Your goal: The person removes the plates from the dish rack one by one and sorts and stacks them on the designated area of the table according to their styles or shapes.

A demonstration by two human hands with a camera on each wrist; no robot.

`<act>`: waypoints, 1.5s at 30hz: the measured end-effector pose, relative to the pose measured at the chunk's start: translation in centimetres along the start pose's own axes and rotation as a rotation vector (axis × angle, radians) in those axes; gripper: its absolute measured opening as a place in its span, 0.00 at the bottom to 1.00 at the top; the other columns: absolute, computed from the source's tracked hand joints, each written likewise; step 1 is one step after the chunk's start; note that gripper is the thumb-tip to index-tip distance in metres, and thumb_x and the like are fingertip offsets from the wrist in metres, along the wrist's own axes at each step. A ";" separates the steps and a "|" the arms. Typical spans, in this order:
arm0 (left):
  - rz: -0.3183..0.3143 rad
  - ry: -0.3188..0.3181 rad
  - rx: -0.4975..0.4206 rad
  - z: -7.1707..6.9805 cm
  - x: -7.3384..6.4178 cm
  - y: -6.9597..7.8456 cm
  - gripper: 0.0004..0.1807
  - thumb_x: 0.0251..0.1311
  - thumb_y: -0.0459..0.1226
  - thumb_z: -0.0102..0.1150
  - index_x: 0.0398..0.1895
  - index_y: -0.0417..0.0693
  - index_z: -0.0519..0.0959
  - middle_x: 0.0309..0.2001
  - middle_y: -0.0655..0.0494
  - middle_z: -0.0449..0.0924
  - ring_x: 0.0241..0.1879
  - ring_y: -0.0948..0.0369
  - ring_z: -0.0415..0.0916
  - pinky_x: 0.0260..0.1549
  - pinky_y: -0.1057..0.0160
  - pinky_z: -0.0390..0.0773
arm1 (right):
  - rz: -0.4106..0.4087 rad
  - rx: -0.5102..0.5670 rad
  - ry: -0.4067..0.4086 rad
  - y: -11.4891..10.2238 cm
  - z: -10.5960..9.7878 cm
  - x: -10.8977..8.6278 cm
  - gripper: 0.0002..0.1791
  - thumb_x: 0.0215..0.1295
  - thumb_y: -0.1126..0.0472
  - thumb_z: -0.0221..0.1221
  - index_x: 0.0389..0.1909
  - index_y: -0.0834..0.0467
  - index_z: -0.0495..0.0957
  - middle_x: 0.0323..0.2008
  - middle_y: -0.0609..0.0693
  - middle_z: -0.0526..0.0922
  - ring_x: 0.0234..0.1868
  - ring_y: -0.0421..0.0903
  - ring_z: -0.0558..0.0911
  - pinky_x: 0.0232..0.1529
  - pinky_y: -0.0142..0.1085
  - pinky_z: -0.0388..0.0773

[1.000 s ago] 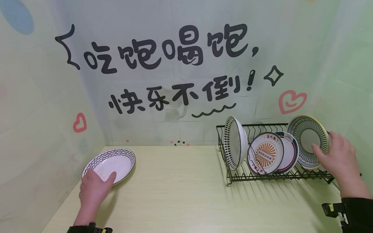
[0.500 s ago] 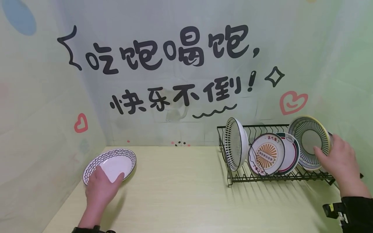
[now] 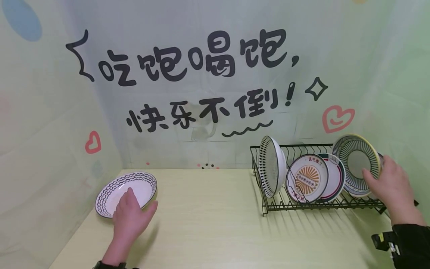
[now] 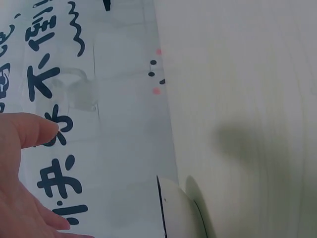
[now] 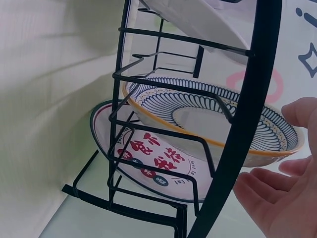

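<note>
On the table's left side lies a white plate [image 3: 112,194] with a black wavy border. My left hand [image 3: 132,216] hovers over its near right edge, fingers extended and thumb spread, holding nothing. The left wrist view catches only the edge of the plate [image 4: 182,213]. At the right, a yellow-rimmed bowl [image 3: 357,160] with dark radiating stripes leans in a black wire dish rack [image 3: 279,206]. My right hand [image 3: 393,179] is around the bowl's right rim, thumb in front and fingers behind. In the right wrist view, the fingers look loosely spread around the bowl [image 5: 208,119]; firm contact cannot be made out.
A diamond-patterned bowl [image 3: 268,168] stands at the rack's left end. Between the bowls are a plate with an orange sunburst [image 3: 307,179] and a red-and-green-banded plate [image 3: 334,183]. A wall cloth [image 3: 201,149] with large black characters hangs behind the table.
My left hand has let go of the wavy-bordered plate and moved right, fingers straightening. The plate stays in about the same place. My right hand has hardly moved at the bowl.
</note>
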State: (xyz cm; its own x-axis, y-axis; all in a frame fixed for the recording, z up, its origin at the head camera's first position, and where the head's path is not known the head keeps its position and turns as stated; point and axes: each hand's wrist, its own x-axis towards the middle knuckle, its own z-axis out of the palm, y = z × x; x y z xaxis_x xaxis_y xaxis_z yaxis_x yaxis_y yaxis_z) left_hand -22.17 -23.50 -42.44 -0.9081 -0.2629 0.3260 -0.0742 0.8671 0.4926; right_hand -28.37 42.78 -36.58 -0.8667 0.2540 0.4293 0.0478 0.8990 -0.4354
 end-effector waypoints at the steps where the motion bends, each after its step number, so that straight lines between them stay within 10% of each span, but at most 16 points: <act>1: 0.005 -0.010 -0.004 0.0 -0.1 0.3 0.53 0.59 0.51 0.64 0.70 0.21 0.48 0.64 0.22 0.58 0.60 0.28 0.60 0.55 0.28 0.62 | 0.004 0.003 -0.004 0.0 0.0 0.0 0.29 0.66 0.58 0.57 0.53 0.77 0.59 0.34 0.72 0.70 0.30 0.66 0.74 0.19 0.49 0.74; 20: 0.087 -0.127 -0.131 0.8 -2.2 4.5 0.50 0.63 0.49 0.61 0.73 0.25 0.47 0.69 0.25 0.52 0.69 0.34 0.52 0.66 0.35 0.56 | 0.046 0.035 -0.082 0.9 0.9 0.9 0.33 0.67 0.63 0.51 0.65 0.80 0.53 0.49 0.82 0.66 0.42 0.77 0.75 0.34 0.65 0.77; 45: 0.137 -0.177 -0.201 2.9 -3.2 8.6 0.50 0.61 0.50 0.64 0.74 0.28 0.49 0.72 0.29 0.53 0.70 0.35 0.53 0.66 0.36 0.58 | 0.188 -0.027 -0.165 1.5 0.9 1.2 0.27 0.63 0.68 0.46 0.59 0.81 0.53 0.44 0.84 0.69 0.35 0.76 0.77 0.20 0.54 0.74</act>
State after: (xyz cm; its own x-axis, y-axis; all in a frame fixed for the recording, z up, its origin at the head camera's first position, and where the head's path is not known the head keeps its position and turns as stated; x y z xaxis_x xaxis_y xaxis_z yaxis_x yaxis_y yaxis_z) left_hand -21.10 -13.96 -41.60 -0.9630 -0.0564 0.2634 0.1208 0.7836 0.6094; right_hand -29.79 44.09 -37.39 -0.9106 0.3577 0.2070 0.2269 0.8513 -0.4731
